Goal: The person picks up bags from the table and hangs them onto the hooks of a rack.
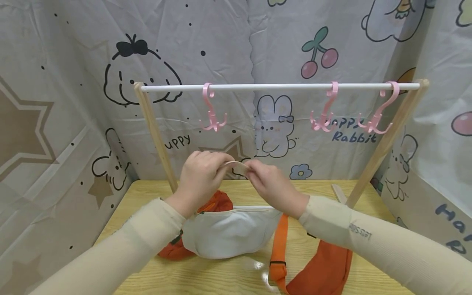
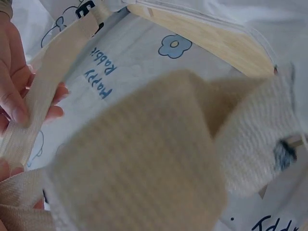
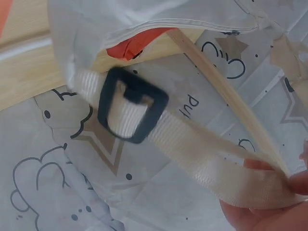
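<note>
Both hands are raised in front of the rack, pinching a cream webbing strap [image 1: 236,163] that arches between them. My left hand [image 1: 203,176] grips it from the left side, my right hand [image 1: 271,184] from the right. Below them is a white zippered waist bag [image 1: 232,233]; whether its bottom touches the table cannot be told. A dark square buckle [image 3: 132,106] sits on the strap beside the bag in the right wrist view. In the left wrist view, the strap [image 2: 53,72] runs across fingers, and loose strap folds [image 2: 130,159] fill the foreground.
A white rail [image 1: 273,87] on wooden posts carries pink hooks, one at left [image 1: 213,114] and two at right [image 1: 324,114]. Orange fabric [image 1: 221,200] lies behind the white bag. Another orange bag [image 1: 324,266] with an orange strap [image 1: 280,237] lies at right on the wooden table [image 1: 129,229].
</note>
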The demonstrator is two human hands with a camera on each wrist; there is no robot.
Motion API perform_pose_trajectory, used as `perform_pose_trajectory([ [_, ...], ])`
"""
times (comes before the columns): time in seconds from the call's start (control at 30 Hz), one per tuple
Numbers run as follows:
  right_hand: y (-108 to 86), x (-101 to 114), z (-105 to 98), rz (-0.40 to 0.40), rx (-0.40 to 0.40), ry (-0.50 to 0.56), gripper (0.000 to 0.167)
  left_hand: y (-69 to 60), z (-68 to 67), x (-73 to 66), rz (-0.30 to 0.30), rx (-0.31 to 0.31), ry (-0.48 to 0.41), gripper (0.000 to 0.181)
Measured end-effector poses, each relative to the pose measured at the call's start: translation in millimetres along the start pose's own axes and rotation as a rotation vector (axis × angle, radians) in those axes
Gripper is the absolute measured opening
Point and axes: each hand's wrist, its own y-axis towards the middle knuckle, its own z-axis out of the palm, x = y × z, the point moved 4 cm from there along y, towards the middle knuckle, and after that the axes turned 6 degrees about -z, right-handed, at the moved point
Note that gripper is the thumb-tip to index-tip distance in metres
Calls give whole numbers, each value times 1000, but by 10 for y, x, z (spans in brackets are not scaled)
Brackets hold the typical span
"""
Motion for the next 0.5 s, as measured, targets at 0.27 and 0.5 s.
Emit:
perform_pose_trajectory([
  [0.27, 48, -109, -22, 72, 4, -29, 10, -19, 1, 87, 12, -24, 0, 10],
  [0.5, 131, -188, -107, 144, 47, -71, 12, -79, 64, 161, 15, 10, 67, 12],
])
